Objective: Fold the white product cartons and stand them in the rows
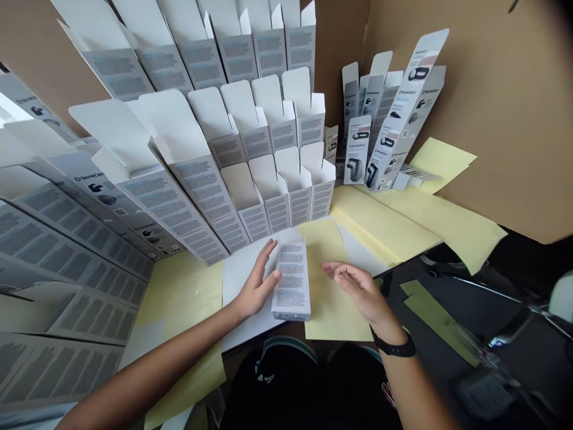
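Note:
A closed white carton (292, 280) with printed grey text lies on the work surface right in front of me. At its left side is my left hand (259, 283), thumb and fingers apart; the fingertips are at the carton's edge, and I cannot tell whether they touch it. My right hand (358, 291) hovers to the right of the carton over a yellow sheet (338, 316). Its fingers are loosely bent, with nothing visible in them, and a black band circles that wrist. Beyond the carton stand stacked rows of similar open-topped cartons (277, 209) with raised flaps.
More cartons (58, 215) are piled high on the left. Back right, several printed boxes (389, 137) stand by a cardboard wall (474, 89). Yellow sheets (389, 221) cover the right side. Beyond the right edge are a dark floor and a metal chair base (514, 325).

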A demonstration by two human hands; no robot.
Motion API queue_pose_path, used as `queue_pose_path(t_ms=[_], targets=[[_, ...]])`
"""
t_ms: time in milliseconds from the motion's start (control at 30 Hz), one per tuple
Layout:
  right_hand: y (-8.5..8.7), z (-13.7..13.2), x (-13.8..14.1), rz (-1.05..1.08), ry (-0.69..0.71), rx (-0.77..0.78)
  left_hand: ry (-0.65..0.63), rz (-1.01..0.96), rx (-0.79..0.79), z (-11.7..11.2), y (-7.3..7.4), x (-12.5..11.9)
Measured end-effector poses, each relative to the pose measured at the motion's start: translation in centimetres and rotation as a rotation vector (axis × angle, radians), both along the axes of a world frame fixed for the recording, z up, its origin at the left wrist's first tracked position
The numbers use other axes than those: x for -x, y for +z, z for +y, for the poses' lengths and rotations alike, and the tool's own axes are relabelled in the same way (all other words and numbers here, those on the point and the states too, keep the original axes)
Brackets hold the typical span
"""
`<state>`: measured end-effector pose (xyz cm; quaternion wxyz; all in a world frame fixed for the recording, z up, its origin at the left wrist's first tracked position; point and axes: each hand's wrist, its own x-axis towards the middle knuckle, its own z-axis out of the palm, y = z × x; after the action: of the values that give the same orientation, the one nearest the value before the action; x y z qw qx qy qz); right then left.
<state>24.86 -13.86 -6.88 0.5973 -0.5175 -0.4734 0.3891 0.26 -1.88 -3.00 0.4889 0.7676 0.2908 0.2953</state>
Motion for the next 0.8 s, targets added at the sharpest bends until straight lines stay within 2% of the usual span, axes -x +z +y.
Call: queue_pose_path(t_ms=[133,200,300,367,500,633,800], targets=[[0.1,-0.1,0.4,-0.066,-0.026,-0.031,-0.328,0.05,-0.527,0.6,0.7,1.9],[0.5,-0.4,0.7,-0.123,-0.043,-0.069,-0.379,0.1,-0.636,0.7,0.3,2.2],[2.2,-1.4,1.6,-0.225,-0.057,-0.139,-0.348,0.025,-0.662,0.7,-0.6,1.9],[4.0,-2.1,2.3,-0.398,-0.043,-0.224,-0.331,-0.057,-0.634,0.6,-1.2,1.6],[7.2,-2.4,4.2,-1.003,-0.02,-0.544,-0.324,-0.103,-0.58,0.5,-1.6,1.3],[7.8,-1.5,5.3,-1.278,0.015,-0.704,-0.291,-0.126,-0.6,0.5,-1.6,1.2],[7.8,-0.9,5.2,-1.374,0.059,-0.789,-0.276,-0.145,-0.662,0.4,-1.8,1.1]])
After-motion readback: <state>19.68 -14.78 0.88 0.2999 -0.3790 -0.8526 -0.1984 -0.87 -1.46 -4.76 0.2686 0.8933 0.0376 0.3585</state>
